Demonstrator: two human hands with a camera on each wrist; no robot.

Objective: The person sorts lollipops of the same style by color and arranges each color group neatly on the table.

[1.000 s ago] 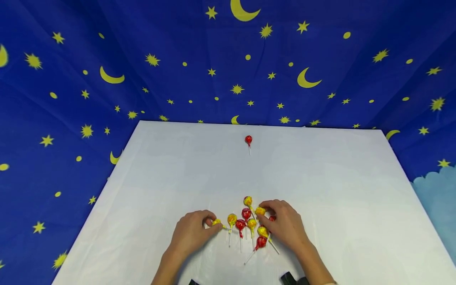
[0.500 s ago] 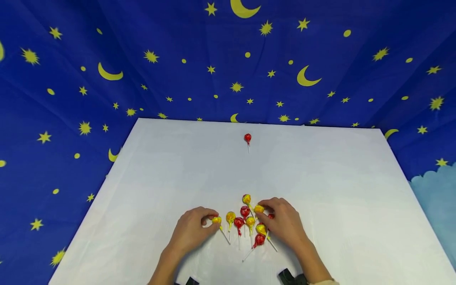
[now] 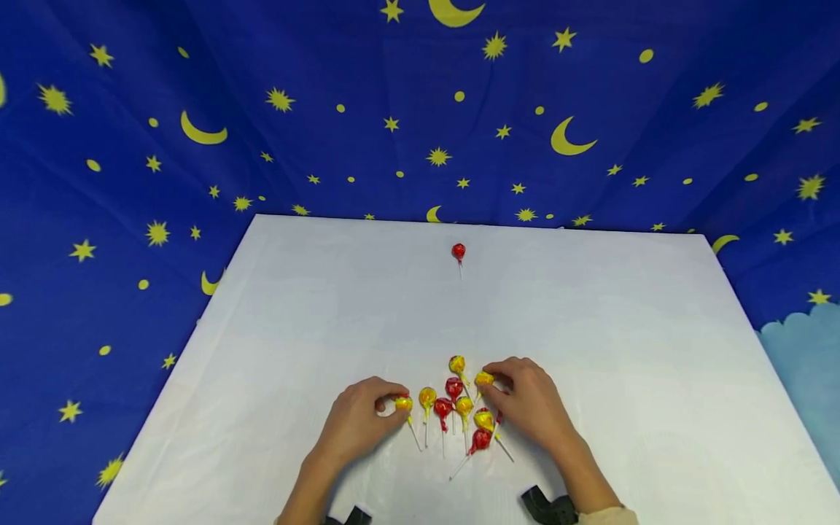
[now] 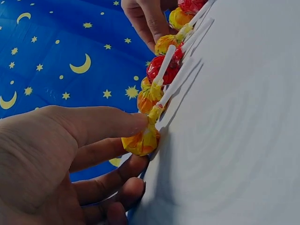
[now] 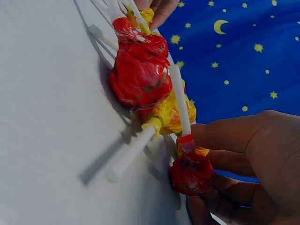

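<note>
My left hand (image 3: 359, 414) pinches a yellow-wrapped lollipop (image 4: 143, 136) by its head, thumb on one side and fingertips on the other; its white stick points toward me. At the right of the cluster, my right hand (image 3: 530, 397) pinches another yellow lollipop (image 3: 483, 378) between thumb and fingers. A red lollipop (image 5: 192, 174) lies right beside the right hand's fingers, mostly covered by that hand in the head view. Between the hands lie several more lollipops, among them a yellow one (image 3: 427, 397), a red one (image 3: 442, 407) and a lower red one (image 3: 481, 439).
A lone red lollipop (image 3: 459, 251) lies near the far edge of the white table (image 3: 328, 292). Blue cloth (image 3: 367, 146) with yellow moons and stars hangs behind and at the sides. Black wrist straps (image 3: 550, 507) show at the bottom.
The lollipop in my left hand has turned, its stick swinging from rightward to pointing down toward me. My right hand has shifted slightly, covering more of the red lollipop beside it.
</note>
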